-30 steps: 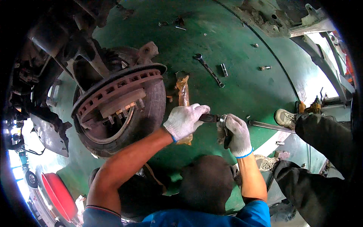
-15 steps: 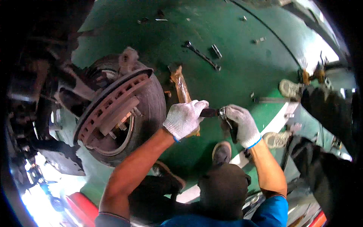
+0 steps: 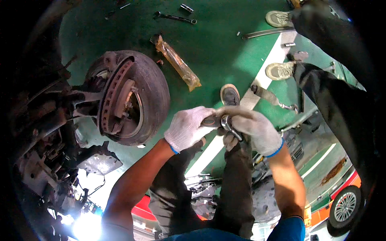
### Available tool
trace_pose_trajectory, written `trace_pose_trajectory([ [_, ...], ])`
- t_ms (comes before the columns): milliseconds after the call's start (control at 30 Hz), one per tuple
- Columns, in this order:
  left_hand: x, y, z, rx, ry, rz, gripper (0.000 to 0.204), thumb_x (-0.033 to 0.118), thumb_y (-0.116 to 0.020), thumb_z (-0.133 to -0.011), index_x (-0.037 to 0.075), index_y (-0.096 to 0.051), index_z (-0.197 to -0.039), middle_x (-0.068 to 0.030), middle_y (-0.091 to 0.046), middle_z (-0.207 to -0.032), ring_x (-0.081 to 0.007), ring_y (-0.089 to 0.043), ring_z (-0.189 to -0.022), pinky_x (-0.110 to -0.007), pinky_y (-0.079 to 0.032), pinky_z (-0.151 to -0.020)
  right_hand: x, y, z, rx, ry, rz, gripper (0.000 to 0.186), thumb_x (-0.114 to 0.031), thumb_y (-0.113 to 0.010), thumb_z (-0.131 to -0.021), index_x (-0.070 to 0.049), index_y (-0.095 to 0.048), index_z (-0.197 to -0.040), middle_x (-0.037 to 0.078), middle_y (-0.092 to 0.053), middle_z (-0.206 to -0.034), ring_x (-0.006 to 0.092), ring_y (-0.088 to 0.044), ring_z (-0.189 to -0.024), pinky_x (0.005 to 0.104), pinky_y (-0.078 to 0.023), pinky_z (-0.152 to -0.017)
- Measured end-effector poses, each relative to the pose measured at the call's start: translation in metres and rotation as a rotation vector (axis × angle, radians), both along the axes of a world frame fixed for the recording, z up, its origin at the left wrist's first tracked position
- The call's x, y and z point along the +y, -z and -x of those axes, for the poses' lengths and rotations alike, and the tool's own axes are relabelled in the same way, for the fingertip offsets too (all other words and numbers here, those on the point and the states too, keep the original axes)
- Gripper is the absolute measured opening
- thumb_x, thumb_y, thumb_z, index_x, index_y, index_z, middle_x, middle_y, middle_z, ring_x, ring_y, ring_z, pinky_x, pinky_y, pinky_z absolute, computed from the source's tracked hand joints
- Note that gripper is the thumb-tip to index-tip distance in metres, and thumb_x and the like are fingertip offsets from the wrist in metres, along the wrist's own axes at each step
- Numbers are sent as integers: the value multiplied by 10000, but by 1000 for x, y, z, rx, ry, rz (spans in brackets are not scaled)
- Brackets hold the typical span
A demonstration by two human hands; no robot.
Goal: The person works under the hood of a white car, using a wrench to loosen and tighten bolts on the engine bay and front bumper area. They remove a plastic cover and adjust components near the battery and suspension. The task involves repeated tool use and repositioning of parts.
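Both gloved hands meet in front of me, above my legs. My left hand [image 3: 187,128] is closed around a dark cylindrical piece [image 3: 210,121], which looks like a socket. Against its right end sits the chrome head of a ratchet wrench [image 3: 227,121]. My right hand [image 3: 259,132] wraps over that wrench and hides part of it. Whether the two pieces are joined cannot be made out. To the left, a rusty brake disc [image 3: 116,96] on a vehicle's hub stands in front of a tyre [image 3: 157,88] lying on the floor.
A plastic-wrapped part [image 3: 177,62] lies on the green floor beyond my hands. Farther off are a box-end wrench [image 3: 175,17] and a chrome socket [image 3: 187,8]. At right stands another person, with a shoe [image 3: 279,71] near a long bar [image 3: 267,32] and a cloth-wrapped tool [image 3: 265,95].
My view has tilted, so the floor tools and wrapped part appear higher. Both hands keep their hold and are closer together, with the wrench head now nearer the dark piece's end.
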State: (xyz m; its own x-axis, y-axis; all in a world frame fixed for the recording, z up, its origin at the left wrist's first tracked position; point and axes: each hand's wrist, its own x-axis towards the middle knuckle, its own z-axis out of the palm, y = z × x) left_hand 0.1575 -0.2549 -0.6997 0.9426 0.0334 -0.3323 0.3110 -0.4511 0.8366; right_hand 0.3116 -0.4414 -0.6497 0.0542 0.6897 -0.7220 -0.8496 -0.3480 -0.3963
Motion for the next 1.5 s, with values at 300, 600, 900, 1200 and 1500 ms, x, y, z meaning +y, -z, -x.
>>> trace_pose_trajectory([
  [300, -32, -134, 66, 95, 151, -133, 288, 195, -686, -883, 126, -680, -1162, -90, -709, -1046, -316, -701, -964, -433, -576, -804, -31, -129, 71, 143, -67, 33, 444, -231, -688, -954, 14, -651, -1322, 52, -682, -936, 90, -594, -740, 242, -485, -658],
  [600, -17, -273, 85, 296, -246, 195, 342, 254, -737, -917, 32, -728, -1175, -148, -734, -1051, -277, -733, -950, -364, -559, -854, -87, -269, 72, -616, 190, 333, 325, -1, -764, -737, 11, -734, -1060, 81, -757, -1000, 134, -669, -838, 280, -531, -785],
  [900, -29, -393, 69, -56, -204, -147, 323, 252, -693, -930, 40, -700, -1174, -175, -711, -991, -367, -704, -926, -424, -567, -798, -84, -370, 45, -875, 38, 34, 335, -33, -780, -741, 21, -735, -1069, 113, -770, -1025, 156, -699, -907, 296, -537, -828],
  [1200, -47, -494, 94, -250, -389, -649, 297, 150, -760, -861, 78, -698, -1143, -122, -710, -924, -303, -705, -770, -402, -565, -649, -45, -484, 35, -839, -147, 54, 322, -42, -768, -758, 30, -729, -1069, 138, -778, -996, 204, -743, -886, 340, -570, -830],
  [1500, -41, -643, 177, 5, -341, -599, 280, 249, -708, -919, 73, -666, -1132, -135, -697, -894, -359, -695, -802, -474, -554, -707, 33, -594, 47, -1443, -586, -879, 345, -122, -840, -724, -23, -738, -1038, 163, -763, -977, 304, -771, -829, 345, -593, -736],
])
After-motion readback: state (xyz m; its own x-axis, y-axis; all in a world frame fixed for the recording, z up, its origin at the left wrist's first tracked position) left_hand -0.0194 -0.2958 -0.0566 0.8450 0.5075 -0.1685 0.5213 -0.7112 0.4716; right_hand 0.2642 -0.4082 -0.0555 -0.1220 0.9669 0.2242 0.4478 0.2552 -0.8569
